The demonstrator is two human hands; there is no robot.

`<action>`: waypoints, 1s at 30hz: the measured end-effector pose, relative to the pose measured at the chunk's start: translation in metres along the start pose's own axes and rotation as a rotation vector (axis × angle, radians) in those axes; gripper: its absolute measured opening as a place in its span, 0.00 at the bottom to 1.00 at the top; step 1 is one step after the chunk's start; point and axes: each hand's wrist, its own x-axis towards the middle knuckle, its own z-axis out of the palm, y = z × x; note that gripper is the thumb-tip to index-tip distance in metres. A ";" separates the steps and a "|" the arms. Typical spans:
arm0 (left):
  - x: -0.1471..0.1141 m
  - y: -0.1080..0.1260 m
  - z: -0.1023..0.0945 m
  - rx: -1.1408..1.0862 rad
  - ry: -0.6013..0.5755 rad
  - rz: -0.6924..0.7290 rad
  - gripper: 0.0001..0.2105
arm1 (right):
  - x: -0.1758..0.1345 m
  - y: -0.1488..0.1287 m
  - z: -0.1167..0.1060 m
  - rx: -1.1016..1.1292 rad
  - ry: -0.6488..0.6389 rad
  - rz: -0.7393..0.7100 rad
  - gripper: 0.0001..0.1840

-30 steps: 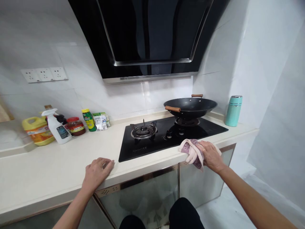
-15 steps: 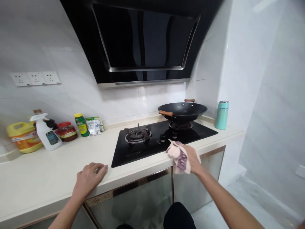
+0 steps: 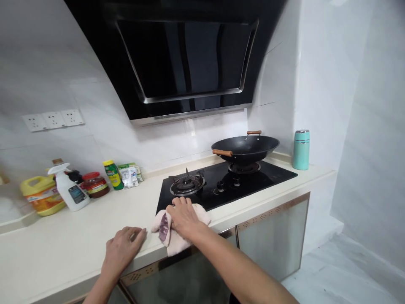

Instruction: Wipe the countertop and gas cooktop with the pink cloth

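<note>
My right hand (image 3: 183,217) presses a pale pink cloth (image 3: 180,244) with a purple patch onto the front left corner of the black gas stove (image 3: 205,202). Part of the cloth hangs over the counter edge, and its underside is hidden. On the counter (image 3: 95,236) to the left rests my left hand (image 3: 122,249), empty, its fingers loosely bent and the thumb held apart. Just beyond the cloth is the left burner (image 3: 187,184). Two black knobs (image 3: 220,185) sit between the burners.
A black wok (image 3: 247,148) with wooden handles stands on the right burner. Right of the stove is a mint flask (image 3: 301,150). Along the left lie an oil jug (image 3: 42,196), a white spray bottle (image 3: 72,190), a red-lidded jar (image 3: 95,184) and a green bottle (image 3: 113,174). Overhead hangs a black range hood (image 3: 190,59).
My right hand has moved left along the stove's front edge with the cloth, from below the knobs to the left corner. The left hand stays on the counter edge. The view has shifted slightly.
</note>
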 end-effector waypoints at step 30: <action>-0.004 0.012 0.000 -0.009 -0.006 -0.031 0.22 | -0.108 0.299 -0.090 -0.485 0.124 0.761 0.22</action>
